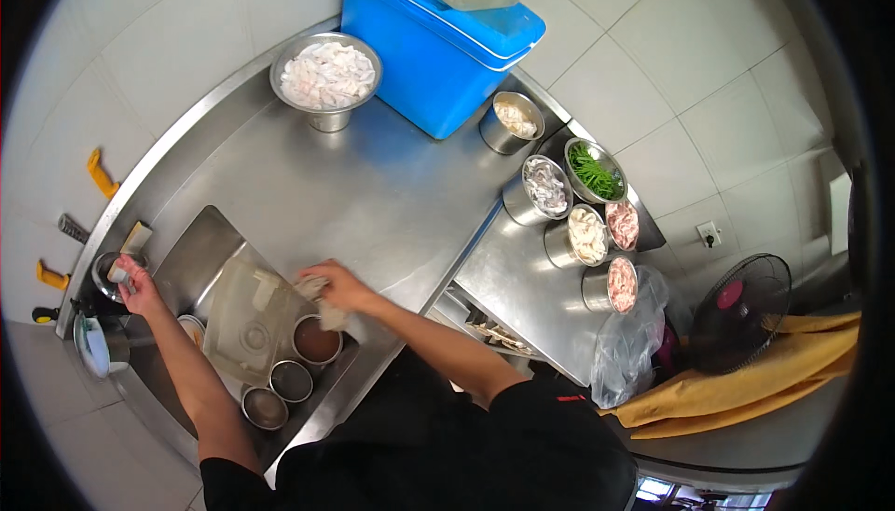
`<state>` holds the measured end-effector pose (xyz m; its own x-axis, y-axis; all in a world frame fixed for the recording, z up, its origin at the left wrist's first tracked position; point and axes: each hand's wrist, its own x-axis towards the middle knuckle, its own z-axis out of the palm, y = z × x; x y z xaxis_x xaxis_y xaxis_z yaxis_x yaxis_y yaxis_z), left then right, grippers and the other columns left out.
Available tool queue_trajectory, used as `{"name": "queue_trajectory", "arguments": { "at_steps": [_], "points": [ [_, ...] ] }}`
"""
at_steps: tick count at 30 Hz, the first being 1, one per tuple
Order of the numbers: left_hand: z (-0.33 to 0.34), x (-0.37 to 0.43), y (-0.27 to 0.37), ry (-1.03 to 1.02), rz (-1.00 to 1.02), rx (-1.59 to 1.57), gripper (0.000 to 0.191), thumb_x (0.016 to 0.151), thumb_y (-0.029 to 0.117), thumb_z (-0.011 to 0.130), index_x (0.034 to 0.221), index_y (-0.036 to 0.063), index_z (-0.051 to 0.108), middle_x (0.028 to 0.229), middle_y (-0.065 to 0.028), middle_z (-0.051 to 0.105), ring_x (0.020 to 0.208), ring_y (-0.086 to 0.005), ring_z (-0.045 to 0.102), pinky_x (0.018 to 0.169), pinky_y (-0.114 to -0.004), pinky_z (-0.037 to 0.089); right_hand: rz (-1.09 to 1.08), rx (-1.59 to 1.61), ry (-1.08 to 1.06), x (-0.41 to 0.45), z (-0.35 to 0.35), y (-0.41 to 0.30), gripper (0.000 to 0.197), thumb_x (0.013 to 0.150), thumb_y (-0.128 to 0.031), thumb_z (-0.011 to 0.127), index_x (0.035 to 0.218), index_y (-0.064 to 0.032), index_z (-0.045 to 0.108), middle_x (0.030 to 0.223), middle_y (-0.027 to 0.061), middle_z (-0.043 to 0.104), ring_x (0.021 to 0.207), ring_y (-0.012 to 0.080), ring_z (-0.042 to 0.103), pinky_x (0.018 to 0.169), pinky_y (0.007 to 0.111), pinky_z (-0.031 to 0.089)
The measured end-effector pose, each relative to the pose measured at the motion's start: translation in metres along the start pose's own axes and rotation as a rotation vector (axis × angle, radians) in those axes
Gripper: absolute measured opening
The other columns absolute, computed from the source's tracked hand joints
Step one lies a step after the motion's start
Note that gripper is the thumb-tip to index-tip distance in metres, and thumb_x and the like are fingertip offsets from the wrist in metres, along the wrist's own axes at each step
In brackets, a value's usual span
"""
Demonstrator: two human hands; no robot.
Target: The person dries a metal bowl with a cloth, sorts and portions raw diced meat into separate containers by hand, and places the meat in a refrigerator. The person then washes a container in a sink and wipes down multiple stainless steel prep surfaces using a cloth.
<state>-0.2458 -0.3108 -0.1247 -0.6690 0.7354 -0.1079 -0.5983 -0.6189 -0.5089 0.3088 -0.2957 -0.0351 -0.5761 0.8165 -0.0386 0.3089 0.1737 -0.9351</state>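
Note:
My right hand (342,287) grips a crumpled, greyish cloth (334,316) above the front edge of the stainless steel sink (210,231). My left hand (142,292) is at the sink's far left corner, beside a small metal bowl (101,280). A small white item shows at its fingertips; whether the fingers hold it is unclear. Inside the sink lies a translucent plastic tub (241,322) with cloudy water. By it stand a metal pot of brownish liquid (318,340) and two smaller metal containers (291,381).
A bowl of pale sliced meat (327,77) and a blue cooler (426,49) stand on the steel counter (363,182). At right are several metal pots of cut meat (587,235), a bowl of chopped greens (594,172), a plastic bag (629,343) and a fan (741,315).

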Motion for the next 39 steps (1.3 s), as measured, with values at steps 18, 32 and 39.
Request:
{"name": "queue_trajectory", "arguments": {
  "at_steps": [18, 32, 39],
  "points": [
    [0.016, -0.127, -0.025, 0.482, -0.234, 1.175, 0.024, 0.089, 0.028, 0.051, 0.103, 0.0094, 0.059, 0.101, -0.0131, 0.062, 0.089, -0.0294, 0.060, 0.084, -0.046, 0.049, 0.204, -0.742, 0.295, 0.050, 0.107, 0.008, 0.056, 0.072, -0.005, 0.061, 0.125, -0.0197, 0.054, 0.123, 0.0214, 0.050, 0.110, 0.0406, 0.051, 0.095, 0.044, 0.042],
    [0.031, -0.178, 0.024, 0.438, -0.174, 2.472, 0.041, 0.081, 0.034, 0.064, 0.106, 0.0016, 0.060, 0.097, -0.0156, 0.064, 0.089, -0.0309, 0.062, 0.078, -0.042, 0.049, 0.295, 0.252, -0.499, 0.190, 0.306, -0.161, 0.016, 0.074, 0.006, 0.052, 0.086, 0.0016, 0.062, 0.072, 0.0112, 0.062, 0.056, 0.0184, 0.061, 0.051, 0.032, 0.054],
    [0.067, -0.175, -0.019, -0.122, -0.001, 2.760, 0.026, 0.077, 0.029, 0.067, 0.084, 0.0036, 0.065, 0.092, -0.0170, 0.064, 0.084, -0.0295, 0.061, 0.073, -0.041, 0.047, 0.025, 0.357, -0.379, 0.184, 0.282, -0.159, 0.023, 0.072, 0.009, 0.054, 0.090, -0.0013, 0.064, 0.077, 0.0050, 0.064, 0.068, 0.0125, 0.062, 0.064, 0.026, 0.051]
  ]
}}
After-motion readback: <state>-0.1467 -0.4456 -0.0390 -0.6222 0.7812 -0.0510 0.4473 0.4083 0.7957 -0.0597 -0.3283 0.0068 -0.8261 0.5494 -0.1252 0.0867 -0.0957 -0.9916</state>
